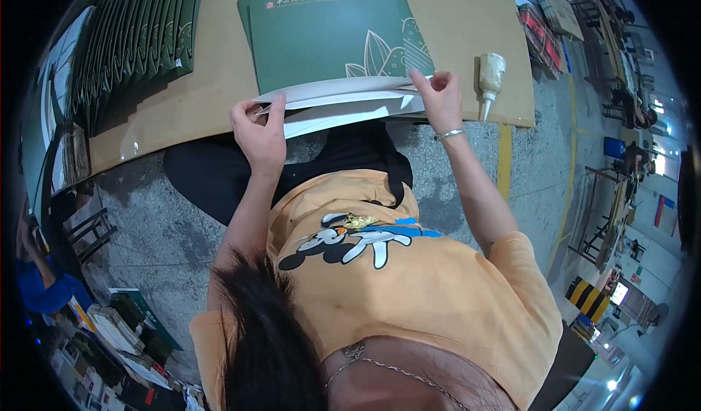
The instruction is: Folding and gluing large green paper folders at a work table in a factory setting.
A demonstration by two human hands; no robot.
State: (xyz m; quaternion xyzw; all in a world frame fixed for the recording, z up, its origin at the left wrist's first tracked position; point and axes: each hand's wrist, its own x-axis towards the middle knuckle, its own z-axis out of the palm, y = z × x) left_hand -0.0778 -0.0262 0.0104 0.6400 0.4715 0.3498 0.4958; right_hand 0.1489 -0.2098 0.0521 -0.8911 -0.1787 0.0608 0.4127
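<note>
Both ends of the near edge are held: left hand [261, 133] has the left corner between thumb and fingers, right hand [440, 103] pinches the right corner; both grips narrow, on paper, pressure can't tell. Work is a dark green, flat rectangular paper bag [314, 42], lying on the brown board-topped table [221, 53], near edge right at the table's front. Two-corner hold probably keeps that edge taut and level; front-edge position likely gives thumbs and fingers room underneath. White squeeze bottle with pointed nozzle [492, 74] sits right of it, probably for quick reach; row of pleated dark green paper bags [139, 39] is off left, likely out of the working space. Bag looks: smooth green face, pale line-drawn leaf motif at lower right, small print up top, white inner side showing as two curved strips, slightly gapped.
</note>
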